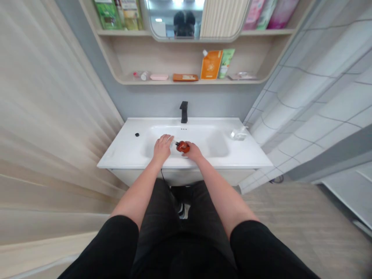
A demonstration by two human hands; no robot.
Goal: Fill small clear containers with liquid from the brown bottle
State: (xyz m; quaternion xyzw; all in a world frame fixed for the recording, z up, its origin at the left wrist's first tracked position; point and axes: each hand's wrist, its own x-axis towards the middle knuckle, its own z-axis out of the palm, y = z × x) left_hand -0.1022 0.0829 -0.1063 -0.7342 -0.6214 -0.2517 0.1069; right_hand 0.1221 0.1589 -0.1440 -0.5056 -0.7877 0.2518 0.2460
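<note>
Above the white sink basin (215,141), my right hand (194,151) is closed round a reddish-brown bottle (183,146). The bottle is tipped on its side, its black neck pointing left. My left hand (162,148) holds a small clear container (172,142), mostly covered by the fingers. The neck is close to the container's mouth; whether they touch, or whether liquid flows, I cannot tell. On the counter's left lies a small black cap (137,135). A clear dispenser bottle (238,134) is on the right side of the counter.
A black faucet (184,112) rises behind the basin. Over it, a wall shelf (162,82) bears an orange pouch (211,64), a green tube (226,63) and small items, below a mirror (162,19). A curtain (58,97) hangs left; white tiles (305,93) line the right.
</note>
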